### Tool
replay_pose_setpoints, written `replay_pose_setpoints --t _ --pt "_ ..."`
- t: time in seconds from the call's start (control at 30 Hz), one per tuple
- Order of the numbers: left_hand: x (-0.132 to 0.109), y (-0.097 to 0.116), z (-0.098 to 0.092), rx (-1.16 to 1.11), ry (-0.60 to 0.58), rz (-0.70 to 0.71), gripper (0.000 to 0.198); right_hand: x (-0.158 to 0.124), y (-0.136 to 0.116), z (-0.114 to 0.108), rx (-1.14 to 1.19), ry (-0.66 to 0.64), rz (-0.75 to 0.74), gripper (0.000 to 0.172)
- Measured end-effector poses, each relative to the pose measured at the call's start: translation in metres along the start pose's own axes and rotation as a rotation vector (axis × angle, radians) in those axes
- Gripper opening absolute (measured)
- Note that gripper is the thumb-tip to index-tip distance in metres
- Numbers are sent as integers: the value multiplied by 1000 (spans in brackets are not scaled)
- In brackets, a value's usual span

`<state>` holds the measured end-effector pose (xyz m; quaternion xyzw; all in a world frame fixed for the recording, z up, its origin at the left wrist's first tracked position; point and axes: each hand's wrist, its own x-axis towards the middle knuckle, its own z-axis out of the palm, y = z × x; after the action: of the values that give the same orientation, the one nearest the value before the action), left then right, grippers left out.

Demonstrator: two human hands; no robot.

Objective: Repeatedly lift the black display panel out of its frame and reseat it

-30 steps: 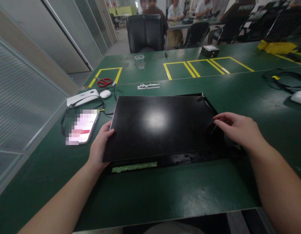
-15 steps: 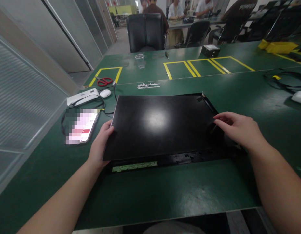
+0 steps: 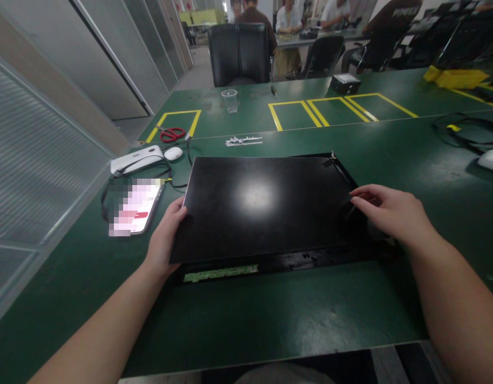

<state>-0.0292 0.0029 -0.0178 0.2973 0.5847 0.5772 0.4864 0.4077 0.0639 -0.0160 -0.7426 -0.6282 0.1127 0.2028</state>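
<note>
A large black glossy screen panel (image 3: 262, 205) lies flat on the green table (image 3: 270, 314), resting on a black frame whose front strip and a green circuit strip (image 3: 220, 274) show below it. My left hand (image 3: 164, 240) grips the panel's left edge, thumb on top and fingers under. My right hand (image 3: 392, 213) rests on the panel's right edge, fingers stretched flat over it.
A phone (image 3: 136, 205) lies left of the panel, with a white device (image 3: 136, 159), a white mouse (image 3: 173, 153) and black cables beside it. Red scissors (image 3: 171, 134), a plastic cup (image 3: 229, 100), a small metal part (image 3: 243, 141) and a black box (image 3: 344, 83) lie farther back. People sit beyond.
</note>
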Motion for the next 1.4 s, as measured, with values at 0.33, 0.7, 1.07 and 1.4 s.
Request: replay_pose_setpoints --t 0.33,0.7,1.07,1.4 --pt "0 1 0 10 -5 3 54 0 2 0 -17 -8 7 27" --pt "2 -3 -5 12 -62 -2 58 0 -1 -1 -3 -9 9 27" --pt "1 -2 -6 31 -53 -2 59 0 0 0 -24 5 -7 26" --pt "-2 0 -1 -15 -44 8 54 3 8 2 1 65 -50 24"
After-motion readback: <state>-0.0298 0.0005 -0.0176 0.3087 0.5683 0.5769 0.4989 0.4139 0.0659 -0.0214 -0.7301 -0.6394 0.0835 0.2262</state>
